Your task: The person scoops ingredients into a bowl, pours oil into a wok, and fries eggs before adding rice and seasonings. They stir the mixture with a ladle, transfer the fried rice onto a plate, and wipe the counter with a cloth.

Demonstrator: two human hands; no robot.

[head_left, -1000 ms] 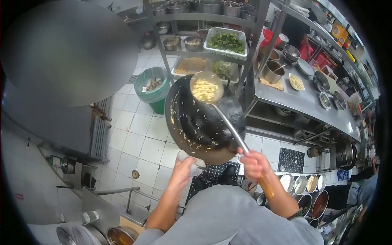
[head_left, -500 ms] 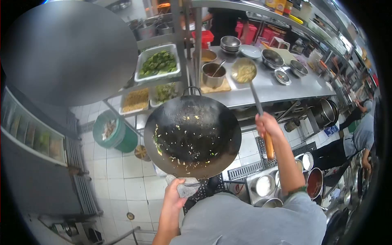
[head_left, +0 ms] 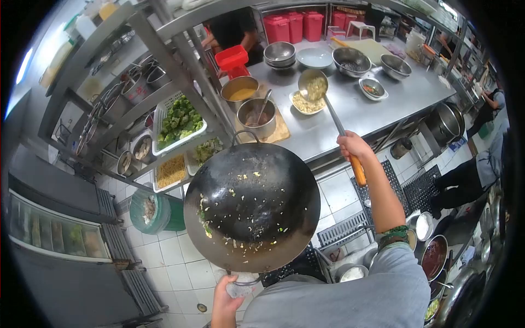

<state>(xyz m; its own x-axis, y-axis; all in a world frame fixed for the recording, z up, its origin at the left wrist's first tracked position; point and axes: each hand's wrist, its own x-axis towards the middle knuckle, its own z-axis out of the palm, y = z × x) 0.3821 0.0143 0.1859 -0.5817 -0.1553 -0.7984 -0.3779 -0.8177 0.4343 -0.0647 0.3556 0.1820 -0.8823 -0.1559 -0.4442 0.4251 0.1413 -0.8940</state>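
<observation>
My left hand point(head_left: 223, 299) is closed around the near loop handle of a large black wok point(head_left: 251, 191), with a pale folded cloth point(head_left: 239, 286) between palm and metal. Bits of rice, egg and green scraps cling to the wok's inside. In my right hand point(head_left: 354, 145) is the wooden handle of a long metal ladle point(head_left: 336, 119). The ladle's bowl holds yellowish food and hangs over the far side of a white dish point(head_left: 308, 104) heaped with what looks like fried rice on the steel counter point(head_left: 350, 117).
Two pots point(head_left: 257, 118) with sauce or liquid stand left of the dish, one on a wooden board. Metal bowls point(head_left: 351, 62) sit farther back. Broccoli fills a white basket point(head_left: 179, 124) on the rack. A green bin point(head_left: 174, 214) is on the floor. Co-workers stand nearby.
The view has shifted and turned. My ladle has moved off the dish toward its far edge, so the heaped food beneath now shows. Both hands keep their hold.
</observation>
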